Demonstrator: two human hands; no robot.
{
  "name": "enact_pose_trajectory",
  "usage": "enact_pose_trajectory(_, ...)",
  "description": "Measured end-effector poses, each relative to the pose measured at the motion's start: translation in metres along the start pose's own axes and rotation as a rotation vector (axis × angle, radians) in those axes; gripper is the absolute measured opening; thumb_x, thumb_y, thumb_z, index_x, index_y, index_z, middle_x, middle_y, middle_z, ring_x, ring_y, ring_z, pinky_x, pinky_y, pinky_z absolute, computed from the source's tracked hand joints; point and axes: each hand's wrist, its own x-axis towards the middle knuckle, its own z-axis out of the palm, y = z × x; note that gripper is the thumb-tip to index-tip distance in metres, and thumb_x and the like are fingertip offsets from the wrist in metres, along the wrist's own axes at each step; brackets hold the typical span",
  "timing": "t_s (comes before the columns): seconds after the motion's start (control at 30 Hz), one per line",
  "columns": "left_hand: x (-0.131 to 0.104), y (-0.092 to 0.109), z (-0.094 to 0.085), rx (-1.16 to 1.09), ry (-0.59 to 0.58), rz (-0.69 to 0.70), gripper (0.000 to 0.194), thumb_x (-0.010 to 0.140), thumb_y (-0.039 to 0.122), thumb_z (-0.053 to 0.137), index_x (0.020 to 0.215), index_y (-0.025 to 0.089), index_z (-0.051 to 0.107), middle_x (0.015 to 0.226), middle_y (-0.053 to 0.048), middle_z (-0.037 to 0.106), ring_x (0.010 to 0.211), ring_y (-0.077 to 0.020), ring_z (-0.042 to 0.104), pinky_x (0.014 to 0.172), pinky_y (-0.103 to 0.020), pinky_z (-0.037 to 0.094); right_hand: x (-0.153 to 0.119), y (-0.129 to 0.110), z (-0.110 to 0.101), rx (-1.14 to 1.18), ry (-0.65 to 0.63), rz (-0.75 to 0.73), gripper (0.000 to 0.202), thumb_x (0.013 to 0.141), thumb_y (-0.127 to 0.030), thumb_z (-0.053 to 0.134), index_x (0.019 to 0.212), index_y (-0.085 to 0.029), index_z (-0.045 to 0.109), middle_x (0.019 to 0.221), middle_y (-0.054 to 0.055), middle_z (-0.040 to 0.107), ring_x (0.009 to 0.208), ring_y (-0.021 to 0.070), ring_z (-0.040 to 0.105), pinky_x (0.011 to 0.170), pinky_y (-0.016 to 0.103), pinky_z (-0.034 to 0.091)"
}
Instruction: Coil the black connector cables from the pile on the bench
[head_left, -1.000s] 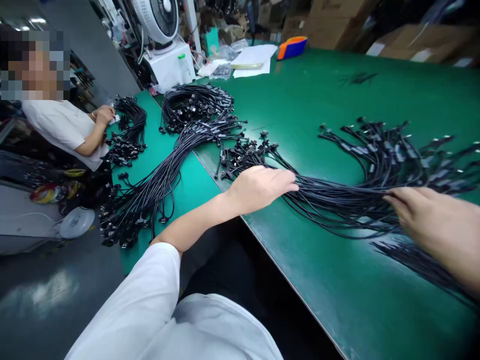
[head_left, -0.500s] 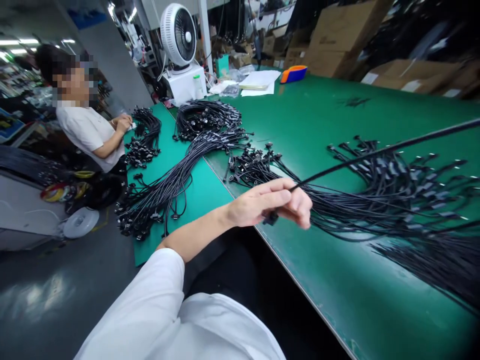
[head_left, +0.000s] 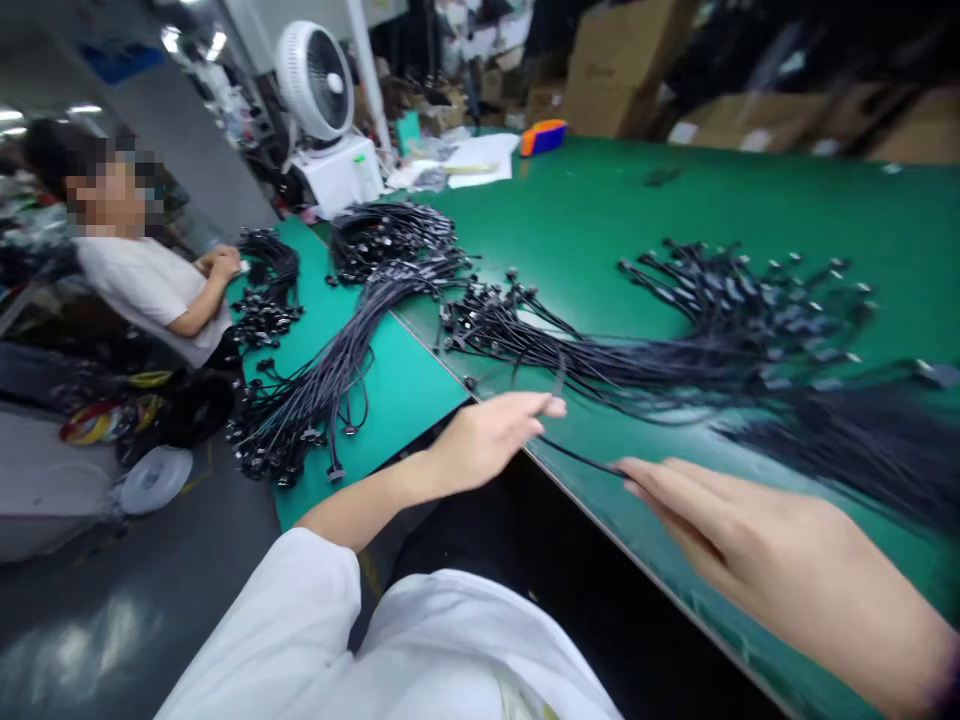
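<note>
Brought right hand point(head_left: 765, 550) back into view and lowered single black cable point(head_left: 581, 458) since earlier frame, now pinching it in closed right fingertips point(head_left: 637, 470) just inside near edge of green table point(head_left: 585, 220), running lengthwise leftward to loosely curled left hand point(head_left: 480, 445), can't tell if gripping.

Head view, one: we look from the wearer's head, forward and steeply down; nearest us, along the lower edge, the white shirt point(head_left: 450, 650); somewhat farther, the left hand point(head_left: 484, 440) near mid-frame and the right hand point(head_left: 772, 555) lower right; beyond, the green table point(head_left: 787, 200); far off, cardboard boxes point(head_left: 615, 65).
</note>
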Motion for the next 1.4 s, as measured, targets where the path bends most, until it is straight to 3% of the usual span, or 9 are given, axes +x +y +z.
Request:
enact_pose_trajectory(0.13, -0.016, -0.019, 0.039, -0.072, -0.391, -0.244, 0.041, 0.094, 0.05, 0.05, 0.103, 0.015, 0.069, 0.067, -0.002, 0.061, 0.068, -0.0133, 0.06, 0.073, -0.029, 0.052, 0.005, -0.006, -0.007, -0.186, 0.041, 0.039, 0.025, 0.1, -0.032, 0.044, 0.093, -0.02, 0.065, 0.078, 0.0, 0.069, 0.061, 0.013, 0.064, 0.046, 0.026, 0.039)
enact_pose_trajectory(0.27, -0.007, -0.025, 0.025, -0.41, -0.52, -0.559, 0.036, 0.086, 0.047, 0.065, 0.09, 0.011, 0.069, 0.049, 0.009, 0.033, 0.041, -0.0037, 0.028, 0.046, -0.019, 0.035, -0.028, 0.026, -0.022, -0.269, 0.004, 0.207, 0.036, 0.1, -0.045, 0.041, 0.088, -0.021, 0.066, 0.082, -0.001, 0.071, 0.068, 0.0131, 0.066, 0.047, 0.024, 0.037)
enact_pose_trajectory(0.53, 0.01, -0.009, 0.002, -0.947, 0.037, -0.673, 0.03, 0.102, 0.021, 0.037, 0.099, 0.011, 0.065, 0.051, 0.01, 0.023, 0.034, -0.0009, 0.019, 0.039, -0.009, 0.028, -0.112, 0.04, -0.008, -0.267, 0.016, 0.38, 0.041, 0.103, -0.036, 0.031, 0.118, -0.02, 0.065, 0.103, 0.005, 0.075, 0.086, 0.0156, 0.07, 0.062, 0.024, 0.048)
enact_pose_trajectory(0.7, 0.013, -0.011, 0.005, -0.938, 0.016, -0.694, 0.028, 0.101, 0.019, 0.04, 0.099, 0.007, 0.065, 0.05, 0.01, 0.028, 0.034, -0.0005, 0.026, 0.04, -0.01, 0.03, -0.127, 0.033, -0.013, -0.354, -0.054, 0.576, 0.039, 0.1, -0.035, 0.038, 0.124, -0.019, 0.064, 0.097, 0.01, 0.075, 0.074, 0.0177, 0.068, 0.049, 0.027, 0.038)
enact_pose_trajectory(0.8, 0.012, -0.016, 0.018, -0.849, -0.039, -0.574, 0.021, 0.095, 0.025, 0.055, 0.105, 0.009, 0.066, 0.052, 0.009, 0.039, 0.039, -0.0006, 0.038, 0.046, -0.01, 0.037, -0.12, 0.01, -0.011, -0.388, -0.132, 0.425, 0.03, 0.094, -0.025, 0.047, 0.114, -0.023, 0.068, 0.073, 0.005, 0.07, 0.054, 0.0164, 0.058, 0.042, 0.028, 0.026)
enact_pose_trajectory(0.9, 0.003, -0.023, 0.047, -0.585, -0.193, -0.453, 0.033, 0.086, 0.04, 0.068, 0.106, 0.014, 0.066, 0.074, 0.0, 0.065, 0.065, -0.0084, 0.063, 0.068, -0.02, 0.052, -0.101, -0.02, -0.005, -0.116, -0.216, 0.084, 0.023, 0.091, -0.016, 0.048, 0.083, -0.02, 0.069, 0.06, 0.002, 0.061, 0.05, 0.0135, 0.054, 0.048, 0.027, 0.031)
enact_pose_trajectory(1.0, -0.012, -0.029, 0.078, -0.258, -0.405, -0.368, 0.038, 0.086, 0.05, 0.064, 0.103, 0.016, 0.068, 0.102, -0.008, 0.071, 0.094, -0.0171, 0.066, 0.089, -0.028, 0.05, -0.076, -0.034, -0.002, 0.186, -0.232, 0.025, 0.031, 0.097, -0.022, 0.043, 0.074, -0.019, 0.064, 0.061, 0.001, 0.06, 0.051, 0.0117, 0.053, 0.053, 0.026, 0.032)
enact_pose_trajectory(1.2, -0.015, -0.026, 0.099, -0.38, -0.531, -0.492, 0.04, 0.09, 0.054, 0.056, 0.095, 0.015, 0.06, 0.054, 0.007, 0.044, 0.044, -0.0058, 0.034, 0.047, -0.021, 0.031, -0.063, -0.014, 0.016, 0.673, 0.197, 0.598, 0.026, 0.092, -0.044, 0.057, 0.099, -0.022, 0.067, 0.084, 0.003, 0.066, 0.076, 0.0144, 0.059, 0.074, 0.026, 0.043)
enact_pose_trajectory(1.4, -0.013, -0.036, 0.114, -0.524, -0.413, -0.598, 0.042, 0.086, 0.056, 0.061, 0.083, 0.014, 0.059, 0.059, 0.006, 0.042, 0.05, -0.0065, 0.04, 0.056, -0.023, 0.038, -0.072, -0.034, 0.06, 1.618, 0.52, 1.091, 0.046, 0.084, -0.06, 0.062, 0.069, -0.019, 0.051, 0.059, -0.005, 0.038, 0.051, 0.0077, 0.034, 0.06, 0.026, 0.044)
